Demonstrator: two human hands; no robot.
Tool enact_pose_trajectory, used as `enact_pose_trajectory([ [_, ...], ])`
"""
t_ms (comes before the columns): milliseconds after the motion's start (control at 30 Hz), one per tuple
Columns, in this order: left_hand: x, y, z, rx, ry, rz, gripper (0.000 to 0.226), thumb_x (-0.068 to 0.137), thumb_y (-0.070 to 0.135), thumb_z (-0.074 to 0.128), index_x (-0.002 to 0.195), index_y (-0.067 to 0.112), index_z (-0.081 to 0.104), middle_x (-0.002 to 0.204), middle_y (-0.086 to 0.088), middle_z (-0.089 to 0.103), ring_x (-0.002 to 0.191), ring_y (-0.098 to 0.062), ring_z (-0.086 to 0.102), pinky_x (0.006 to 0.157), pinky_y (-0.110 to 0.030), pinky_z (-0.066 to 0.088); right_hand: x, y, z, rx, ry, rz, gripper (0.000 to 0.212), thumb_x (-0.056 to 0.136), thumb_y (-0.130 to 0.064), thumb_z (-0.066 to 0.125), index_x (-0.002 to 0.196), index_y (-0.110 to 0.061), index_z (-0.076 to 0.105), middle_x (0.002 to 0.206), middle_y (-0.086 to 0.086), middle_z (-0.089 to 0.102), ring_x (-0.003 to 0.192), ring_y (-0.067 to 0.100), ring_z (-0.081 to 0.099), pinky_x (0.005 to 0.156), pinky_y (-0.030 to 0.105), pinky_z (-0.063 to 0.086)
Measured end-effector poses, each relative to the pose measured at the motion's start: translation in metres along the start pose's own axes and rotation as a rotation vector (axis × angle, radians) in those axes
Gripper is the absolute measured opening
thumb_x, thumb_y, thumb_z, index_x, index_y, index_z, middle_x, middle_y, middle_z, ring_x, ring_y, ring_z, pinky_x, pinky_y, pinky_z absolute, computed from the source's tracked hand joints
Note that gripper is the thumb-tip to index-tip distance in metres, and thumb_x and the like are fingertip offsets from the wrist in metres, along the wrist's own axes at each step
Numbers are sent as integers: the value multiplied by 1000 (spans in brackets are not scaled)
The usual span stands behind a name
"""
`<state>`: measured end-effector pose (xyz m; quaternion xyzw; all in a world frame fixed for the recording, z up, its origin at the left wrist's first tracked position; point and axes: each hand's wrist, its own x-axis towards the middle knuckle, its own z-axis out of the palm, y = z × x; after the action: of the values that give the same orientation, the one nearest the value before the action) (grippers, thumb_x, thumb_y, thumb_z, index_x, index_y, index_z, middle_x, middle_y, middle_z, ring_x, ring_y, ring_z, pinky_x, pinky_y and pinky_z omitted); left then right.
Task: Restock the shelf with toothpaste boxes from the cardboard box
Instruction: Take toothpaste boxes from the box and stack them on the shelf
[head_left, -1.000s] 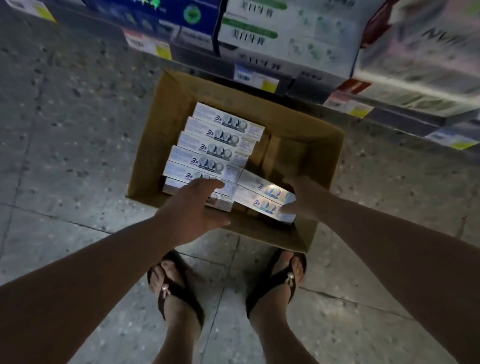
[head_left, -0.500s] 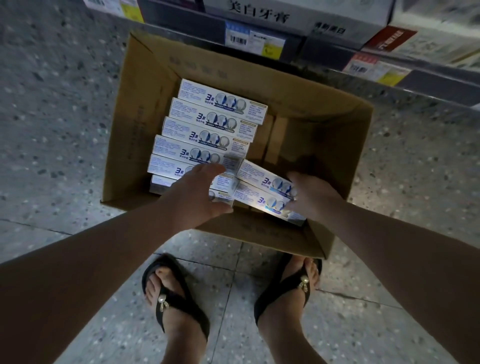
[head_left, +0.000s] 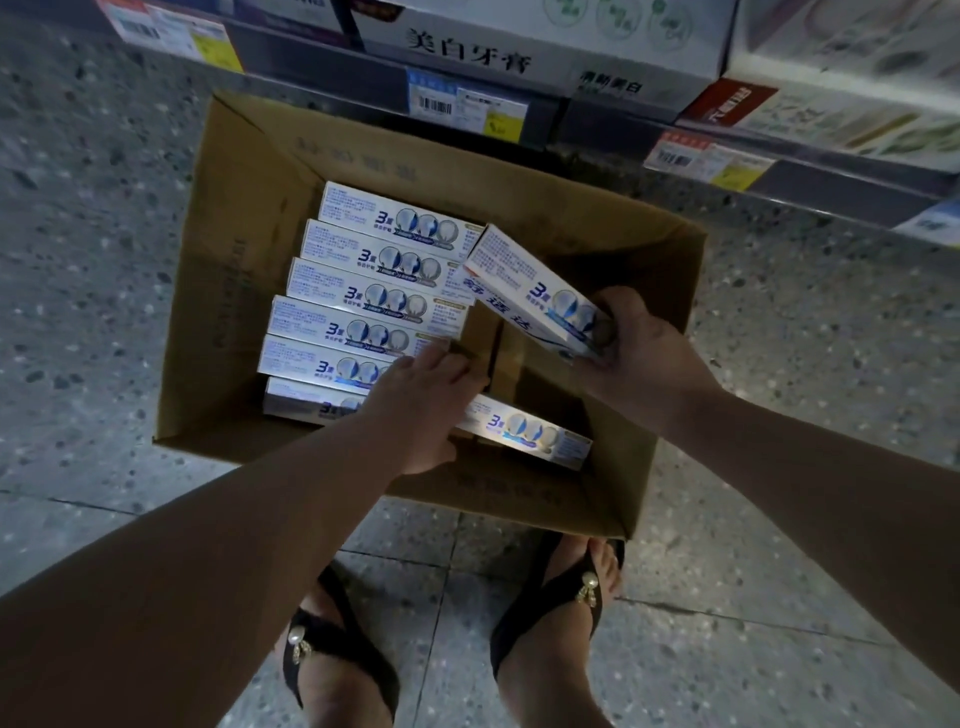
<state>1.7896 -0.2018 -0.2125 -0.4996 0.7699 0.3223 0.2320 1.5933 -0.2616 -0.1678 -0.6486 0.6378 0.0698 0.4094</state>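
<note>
Right hand (head_left: 641, 364), right of centre in the head view, is closed around the near end of one toothpaste box (head_left: 535, 296), which half a second ago lay flat low in the cardboard box (head_left: 228, 291) and now tilts up clear of the others, its far end pointing toward the upper left over the stack. Left hand (head_left: 421, 410), at centre frame, lies palm down with fingers loosely spread on the near end of the row of toothpaste boxes (head_left: 363, 291); it presses or reaches but has nothing gripped that I can see. One more single box (head_left: 524, 431) lies flat just right of that hand, near the carton's front wall. So the first box is out, and the step in hand looks like carrying it up to the shelf (head_left: 597, 119) along the top of the frame, where large packs and price tags already sit

Edges and room: the carton's right half is mostly bare, so the lifted box has a clear way up and out. Its far wall stands close under the shelf lip, which leaves a narrow gap there. Floor (head_left: 83, 260) at left and right is open; the feet in sandals (head_left: 332, 654) stand just behind the carton
</note>
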Motion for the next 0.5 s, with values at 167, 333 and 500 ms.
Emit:
enact_pose_trajectory([
  [167,-1,-5,7,-120,111,33,55,84,29,57,134,23,37,138,-3,41,129,-24,32,99,-42,39,-1,-2,-2,49,-16,-33,49,77,-24,68,120,-18,45,104,0,59,88,15,55,71,23,39],
  [333,-49,-10,-24,-447,196,10,49,82,21,62,127,15,43,130,-7,47,115,-24,46,84,-34,43,-24,-25,-27,31,-7,-50,41,78,-17,66,115,-19,48,100,0,57,77,8,50,58,16,38],
  [500,-141,-18,-86,-720,277,-101,49,80,15,66,124,19,46,120,-6,52,103,-16,51,82,-31,52,-70,-81,-81,68,-5,-91,34,77,-14,66,106,-24,51,80,-8,49,66,5,47,56,18,39],
])
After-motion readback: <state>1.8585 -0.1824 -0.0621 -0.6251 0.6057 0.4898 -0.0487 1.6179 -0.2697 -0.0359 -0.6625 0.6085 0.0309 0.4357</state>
